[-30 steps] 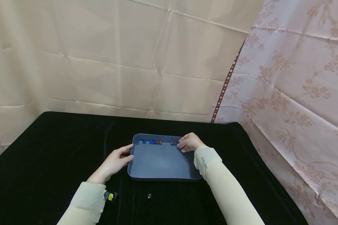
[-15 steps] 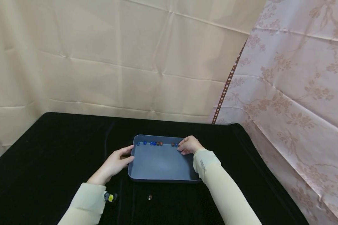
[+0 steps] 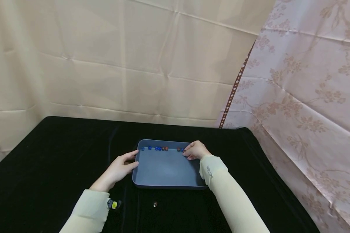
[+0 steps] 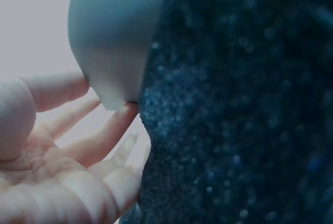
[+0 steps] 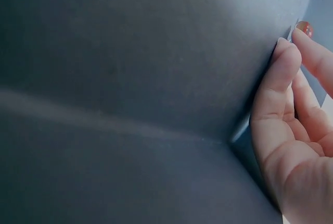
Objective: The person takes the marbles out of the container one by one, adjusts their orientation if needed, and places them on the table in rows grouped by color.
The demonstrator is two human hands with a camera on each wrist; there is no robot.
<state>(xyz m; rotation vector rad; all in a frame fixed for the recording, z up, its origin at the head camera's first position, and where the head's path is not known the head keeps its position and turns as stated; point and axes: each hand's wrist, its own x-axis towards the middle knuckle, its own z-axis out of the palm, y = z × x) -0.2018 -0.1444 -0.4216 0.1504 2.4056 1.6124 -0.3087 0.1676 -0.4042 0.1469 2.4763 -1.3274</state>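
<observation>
A shallow blue-grey tray [image 3: 163, 171] lies on the black cloth. Along its far wall stands a row of glass marbles: several blue marbles [image 3: 158, 148] and reddish-brown marbles [image 3: 165, 148] to the left, then a gap, then a brown marble [image 3: 178, 149] and a blue marble [image 3: 182, 150]. My right hand [image 3: 196, 150] pinches a reddish marble [image 5: 304, 28] at the row's right end; thumb and index nearly meet beside it. My left hand [image 3: 121, 168] rests its spread fingertips against the tray's left wall, the fingers mostly straight in the left wrist view.
A single clear marble [image 3: 155, 204] lies on the black cloth [image 3: 61, 161] in front of the tray. A small dark and yellow device [image 3: 113, 204] sits at the left cuff. Behind the table hang a cream curtain [image 3: 105, 64] and a floral curtain [image 3: 309, 97].
My right fingers shift very slightly at the row's right end, where a reddish marble now shows at the fingertips. The left hand and the tray keep their places.
</observation>
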